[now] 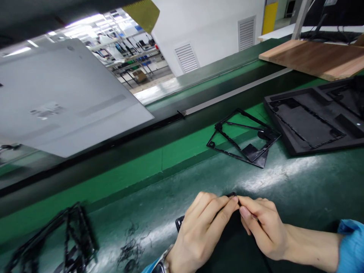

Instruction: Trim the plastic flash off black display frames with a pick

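Observation:
A thin black frame point(179, 223) is between my hands at the bottom, its corners showing left of my left hand and above the fingertips. My left hand point(203, 229) lies over the frame, fingers closed together on its upper edge. Just beside those fingertips, my right hand point(265, 225) pinches the frame's edge near the corner with thumb and forefinger. Whether the right fingers hold some small piece as well is hidden. Much of the frame is covered by my hands or cut off below.
Two similar black frames point(241, 153) lie overlapped on the green table point(159, 204). A dark foam tray point(298, 149) holding frames stands at right. More frames point(68, 235) are piled at lower left, beside thin black scraps point(132, 242). A grey panel point(74, 98) rises at upper left.

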`<action>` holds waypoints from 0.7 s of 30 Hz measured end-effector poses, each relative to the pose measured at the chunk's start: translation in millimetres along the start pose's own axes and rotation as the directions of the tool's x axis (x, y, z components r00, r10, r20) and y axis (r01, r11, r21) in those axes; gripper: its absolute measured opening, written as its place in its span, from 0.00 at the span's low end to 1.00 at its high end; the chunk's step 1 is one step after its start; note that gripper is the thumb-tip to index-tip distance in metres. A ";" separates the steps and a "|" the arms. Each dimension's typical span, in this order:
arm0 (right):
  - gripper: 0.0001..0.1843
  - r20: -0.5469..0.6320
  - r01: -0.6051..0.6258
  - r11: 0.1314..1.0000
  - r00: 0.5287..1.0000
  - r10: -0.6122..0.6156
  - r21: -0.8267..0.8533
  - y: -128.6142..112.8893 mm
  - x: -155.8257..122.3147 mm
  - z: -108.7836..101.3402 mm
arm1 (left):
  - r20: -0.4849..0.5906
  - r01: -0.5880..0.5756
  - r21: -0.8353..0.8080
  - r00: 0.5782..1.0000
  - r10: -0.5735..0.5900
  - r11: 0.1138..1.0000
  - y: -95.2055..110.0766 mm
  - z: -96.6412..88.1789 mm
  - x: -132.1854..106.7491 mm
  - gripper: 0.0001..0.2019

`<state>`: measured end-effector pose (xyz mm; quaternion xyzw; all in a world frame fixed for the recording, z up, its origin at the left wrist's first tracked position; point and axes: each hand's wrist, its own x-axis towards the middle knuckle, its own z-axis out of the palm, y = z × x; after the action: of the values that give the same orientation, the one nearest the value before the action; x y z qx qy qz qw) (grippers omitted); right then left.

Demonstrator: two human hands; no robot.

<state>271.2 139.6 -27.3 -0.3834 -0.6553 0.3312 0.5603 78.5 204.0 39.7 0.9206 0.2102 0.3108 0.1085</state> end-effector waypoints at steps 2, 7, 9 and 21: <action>0.16 -0.002 0.024 0.999 1.000 -0.024 -0.027 0.1 -0.2 0.5 | 0.023 -0.008 0.027 1.000 0.008 1.000 1.0 -0.8 -0.4 0.15; 0.22 0.014 0.061 0.998 0.998 -0.060 -0.027 -1.1 -1.3 0.0 | 0.075 -0.042 0.035 0.996 0.039 0.999 3.5 -4.1 1.1 0.15; 0.22 0.015 0.076 0.996 0.997 -0.076 -0.035 -1.9 -2.3 -0.8 | 0.092 -0.045 0.031 0.995 0.042 0.999 4.6 -5.6 0.4 0.16; 0.10 -0.007 0.084 0.996 0.996 -0.084 -0.030 1.3 -3.4 1.9 | 0.010 -0.168 0.042 0.986 0.168 0.985 -8.3 -0.2 -5.0 0.18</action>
<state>269.7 137.2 -30.4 -0.3650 -0.6733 0.2963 0.5707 72.1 209.1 34.4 0.9382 0.1381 0.3112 0.0629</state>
